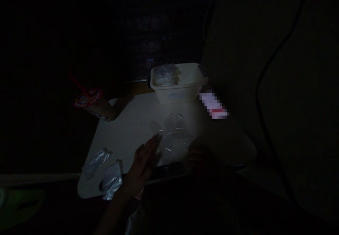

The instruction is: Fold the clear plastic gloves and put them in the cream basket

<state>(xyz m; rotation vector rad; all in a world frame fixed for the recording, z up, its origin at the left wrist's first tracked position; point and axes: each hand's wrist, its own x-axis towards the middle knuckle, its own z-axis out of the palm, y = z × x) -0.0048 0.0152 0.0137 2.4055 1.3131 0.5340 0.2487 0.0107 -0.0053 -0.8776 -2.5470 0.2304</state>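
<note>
Apparently, the head view shows work partway along: clear, flat plastic packets (165, 79) sit stacked in the left part of the cream rectangular plastic bin (176, 95), while thin transparent plastic pieces (174, 124), seemingly not yet dealt with, lie on the white tabletop (127, 122) on the bin's near side. Also nearer than the bin, the left hand (145, 157) has straight fingers beside those pieces, gripping nothing visible; the right hand (197, 155) is too dark to tell. Left of the bin are a patterned, red-lidded cup (99, 108), contents unclear, and, nearer, two crinkled shiny plastic wrappers (96, 162).
</note>
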